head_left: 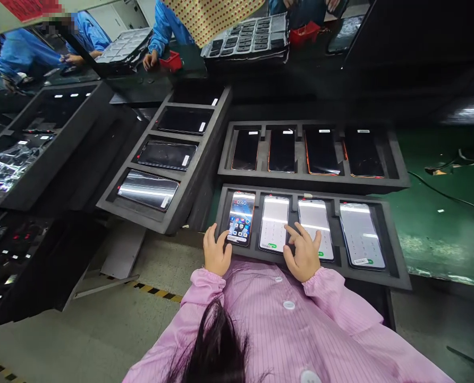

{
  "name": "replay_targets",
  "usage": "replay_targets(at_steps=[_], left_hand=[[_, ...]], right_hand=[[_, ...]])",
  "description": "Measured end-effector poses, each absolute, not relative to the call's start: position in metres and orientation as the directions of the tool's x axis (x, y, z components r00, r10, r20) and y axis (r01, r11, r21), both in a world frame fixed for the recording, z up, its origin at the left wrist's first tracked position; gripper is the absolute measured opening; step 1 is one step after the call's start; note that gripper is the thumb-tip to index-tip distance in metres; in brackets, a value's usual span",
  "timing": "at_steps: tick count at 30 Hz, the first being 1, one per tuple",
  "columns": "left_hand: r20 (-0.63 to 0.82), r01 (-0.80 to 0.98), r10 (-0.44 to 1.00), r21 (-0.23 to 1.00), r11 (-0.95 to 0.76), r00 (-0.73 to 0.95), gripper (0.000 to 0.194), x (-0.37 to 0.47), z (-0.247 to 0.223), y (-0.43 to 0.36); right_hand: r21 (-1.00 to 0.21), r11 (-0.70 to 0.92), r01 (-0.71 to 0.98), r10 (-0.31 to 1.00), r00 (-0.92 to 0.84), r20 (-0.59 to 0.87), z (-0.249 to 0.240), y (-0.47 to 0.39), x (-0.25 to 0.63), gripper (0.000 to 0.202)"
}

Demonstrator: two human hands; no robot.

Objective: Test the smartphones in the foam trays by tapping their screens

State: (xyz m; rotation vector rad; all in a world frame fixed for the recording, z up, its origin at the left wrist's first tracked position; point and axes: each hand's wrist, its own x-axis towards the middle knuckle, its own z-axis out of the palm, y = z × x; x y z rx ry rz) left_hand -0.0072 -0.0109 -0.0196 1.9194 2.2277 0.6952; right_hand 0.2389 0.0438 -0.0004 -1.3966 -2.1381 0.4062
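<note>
Right in front of me lies a dark foam tray with a row of lit smartphones. My left hand rests at the tray's near left edge, fingers apart, beside a smartphone showing a home screen. Over the gap between two dial-pad phones hovers my right hand, its fingers spread and holding nothing. Its fingertips are near the second smartphone and partly cover the third smartphone; whether they touch glass I cannot tell. At the right end sits another smartphone with a keypad screen.
Behind it stands another foam tray of dark-screened phones. A slanted tray of phones is at left, with more trays beyond. A cable lies on the green bench. Co-workers in blue sleeves sit opposite.
</note>
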Motion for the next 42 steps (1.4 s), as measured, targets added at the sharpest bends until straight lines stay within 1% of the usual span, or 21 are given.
replay_targets(at_steps=[4, 8, 11, 14, 17, 20, 23, 27, 31, 35, 37, 40, 42], left_hand=[[0.215, 0.906, 0.96, 0.418, 0.073, -0.177, 0.036, -0.008, -0.021, -0.011], [0.23, 0.909, 0.959, 0.412, 0.057, -0.164, 0.036, -0.009, -0.023, -0.012], [0.225, 0.918, 0.962, 0.393, 0.057, -0.156, 0.035, -0.009, -0.025, -0.012], [0.238, 0.918, 0.959, 0.393, 0.051, -0.155, 0.036, -0.009, -0.025, -0.012], [0.266, 0.909, 0.95, 0.414, 0.04, -0.163, 0.039, -0.009, -0.026, -0.012], [0.257, 0.885, 0.944, 0.46, 0.07, -0.208, 0.043, -0.008, -0.027, -0.011], [0.225, 0.84, 0.931, 0.526, 0.132, -0.287, 0.046, -0.008, -0.028, -0.011], [0.16, 0.78, 0.909, 0.583, 0.227, -0.384, 0.048, -0.008, -0.028, -0.008], [0.078, 0.722, 0.86, 0.584, 0.371, -0.505, 0.049, -0.005, -0.027, -0.004], [0.069, 0.708, 0.84, 0.578, 0.406, -0.538, 0.049, -0.002, -0.027, -0.002], [0.072, 0.707, 0.839, 0.58, 0.405, -0.54, 0.049, -0.002, -0.027, -0.003], [0.078, 0.709, 0.841, 0.582, 0.398, -0.536, 0.049, -0.003, -0.026, -0.003], [0.075, 0.709, 0.84, 0.58, 0.401, -0.537, 0.049, -0.003, -0.026, -0.003]], right_hand=[[-0.522, 0.318, 0.791, 0.947, -0.294, 0.131, 0.001, 0.047, 0.237, 0.007], [-0.507, 0.329, 0.797, 0.937, -0.342, 0.071, 0.002, 0.05, 0.234, 0.004], [-0.512, 0.341, 0.788, 0.936, -0.334, 0.11, 0.001, 0.049, 0.234, 0.004], [-0.52, 0.35, 0.779, 0.936, -0.272, 0.224, -0.001, 0.044, 0.238, 0.007], [-0.522, 0.39, 0.759, 0.915, -0.256, 0.311, -0.003, 0.039, 0.243, 0.006], [-0.51, 0.447, 0.735, 0.886, -0.285, 0.366, -0.004, 0.035, 0.248, 0.007], [-0.47, 0.47, 0.747, 0.875, -0.327, 0.356, 0.0, 0.032, 0.249, 0.012], [-0.395, 0.499, 0.771, 0.865, -0.415, 0.282, 0.006, 0.032, 0.243, 0.02], [-0.34, 0.536, 0.773, 0.843, -0.509, 0.173, 0.009, 0.033, 0.229, 0.028], [-0.318, 0.544, 0.777, 0.835, -0.537, 0.116, 0.011, 0.035, 0.219, 0.032], [-0.327, 0.521, 0.788, 0.851, -0.507, 0.137, 0.01, 0.035, 0.22, 0.031], [-0.347, 0.428, 0.835, 0.9, -0.36, 0.243, 0.007, 0.033, 0.224, 0.025], [-0.355, 0.374, 0.857, 0.915, -0.278, 0.293, 0.006, 0.033, 0.225, 0.025]])
